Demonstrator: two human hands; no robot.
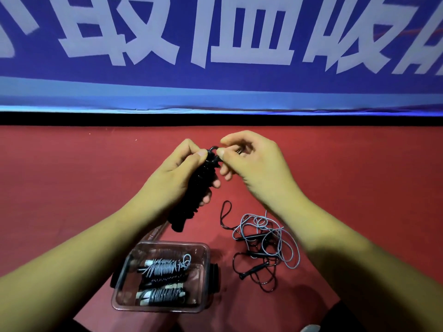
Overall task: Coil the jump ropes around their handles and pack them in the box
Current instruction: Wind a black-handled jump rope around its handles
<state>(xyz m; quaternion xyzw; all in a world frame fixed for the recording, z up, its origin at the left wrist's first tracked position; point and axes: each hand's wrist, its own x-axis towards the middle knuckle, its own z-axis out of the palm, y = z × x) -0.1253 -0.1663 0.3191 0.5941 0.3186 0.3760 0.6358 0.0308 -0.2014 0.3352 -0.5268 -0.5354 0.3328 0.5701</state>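
The black jump rope (191, 202) is wound thick around its handles and held up over the middle of the red surface (72, 176). The left hand (175, 171) grips the bundle, fingers curled round it and thumb pressed near the top. Palm and fingers cover the upper half of the bundle, so the handles can't be made out.

The right hand (254, 164) pinches a small loop of cord at the bundle's top between thumb and forefinger, and its other fingers are curled in.

Toward the near edge sits the clear box (206, 250), open, with three wound ropes (163, 268) lying side by side inside, grey, black and grey. A clear piece behind it is half hidden by the left forearm. It could be a lid, but I can't tell.

Just right of the box lies a loose tangle (263, 243) of grey and black rope. How many ropes are in it is hard to say.

A blue banner (215, 87) runs along the far edge, its white lettering cut off at the top.
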